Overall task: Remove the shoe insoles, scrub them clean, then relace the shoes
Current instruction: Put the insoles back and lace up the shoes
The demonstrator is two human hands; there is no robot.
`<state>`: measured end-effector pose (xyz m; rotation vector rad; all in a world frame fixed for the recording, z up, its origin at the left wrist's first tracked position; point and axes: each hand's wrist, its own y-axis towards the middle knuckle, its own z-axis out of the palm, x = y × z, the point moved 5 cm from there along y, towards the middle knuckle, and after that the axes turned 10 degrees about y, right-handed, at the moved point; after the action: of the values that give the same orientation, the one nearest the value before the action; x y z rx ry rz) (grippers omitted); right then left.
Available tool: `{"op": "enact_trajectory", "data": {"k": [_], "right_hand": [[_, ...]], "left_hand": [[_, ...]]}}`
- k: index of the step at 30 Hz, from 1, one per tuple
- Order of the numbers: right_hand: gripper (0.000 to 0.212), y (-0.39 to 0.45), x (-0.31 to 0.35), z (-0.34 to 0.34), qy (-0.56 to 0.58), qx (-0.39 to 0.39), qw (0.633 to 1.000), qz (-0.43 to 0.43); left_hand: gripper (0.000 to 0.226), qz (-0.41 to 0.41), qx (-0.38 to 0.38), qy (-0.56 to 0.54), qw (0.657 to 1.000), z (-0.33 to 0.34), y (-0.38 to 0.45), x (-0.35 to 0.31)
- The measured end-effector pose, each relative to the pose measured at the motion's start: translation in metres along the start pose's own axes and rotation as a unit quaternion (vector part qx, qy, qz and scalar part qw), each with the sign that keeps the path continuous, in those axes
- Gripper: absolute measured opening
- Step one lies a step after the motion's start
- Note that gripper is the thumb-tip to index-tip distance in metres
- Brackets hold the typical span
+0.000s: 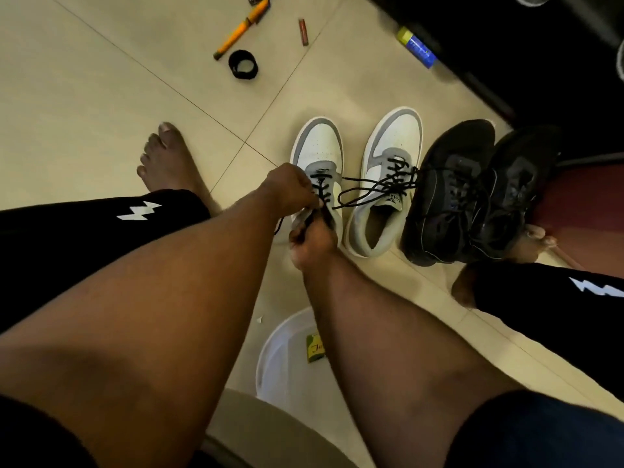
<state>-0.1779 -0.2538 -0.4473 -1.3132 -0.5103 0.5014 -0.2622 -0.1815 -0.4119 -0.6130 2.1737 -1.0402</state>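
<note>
Two white and grey sneakers stand side by side on the tiled floor. My left hand (289, 188) sits over the left sneaker (317, 153) and pinches its black lace (320, 192) at the eyelets. Just below it, my right hand (312, 239) grips the lace end near the shoe's tongue. The right sneaker (388, 157) is laced partway, and its loose black lace (371, 190) trails in loops across both shoes. A pair of black sneakers (472, 194) stands to the right of them. No insole is visible.
A white bucket (277, 359) with a green and yellow packet (315, 347) inside stands near my knees. An orange-handled tool (241, 28), a black ring of tape (243, 64), a small brown tube (303, 31) and a blue can (417, 47) lie further out. My bare foot (169, 157) rests at left.
</note>
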Motion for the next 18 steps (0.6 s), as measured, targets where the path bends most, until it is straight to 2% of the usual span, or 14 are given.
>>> {"op": "enact_trajectory", "data": {"k": [2,6,8,11,13,18], "right_hand": [[0.024,0.000,-0.002,0.000,0.014,-0.005,1.000,-0.005],[0.018,-0.003,0.004,-0.006,0.046,0.034,0.998,0.020],[0.013,-0.009,0.010,-0.015,0.010,0.027,1.000,0.004],[0.015,-0.018,0.021,-0.025,-0.055,0.017,0.997,-0.048],[0.021,-0.021,0.024,-0.025,-0.026,0.003,0.999,-0.047],[0.015,-0.034,0.025,-0.018,0.011,-0.008,0.999,-0.049]], "left_hand": [[0.032,-0.001,0.002,0.022,1.000,-0.001,0.005,0.000],[0.030,0.017,-0.021,0.027,0.999,-0.004,0.008,0.000],[0.025,0.036,-0.042,0.037,0.998,-0.003,0.007,-0.004],[0.027,0.041,-0.043,0.050,0.997,0.000,0.004,-0.008],[0.030,0.045,-0.042,0.049,0.997,0.002,0.002,-0.007],[0.036,0.073,-0.047,0.066,0.994,0.005,-0.010,-0.003]]}}
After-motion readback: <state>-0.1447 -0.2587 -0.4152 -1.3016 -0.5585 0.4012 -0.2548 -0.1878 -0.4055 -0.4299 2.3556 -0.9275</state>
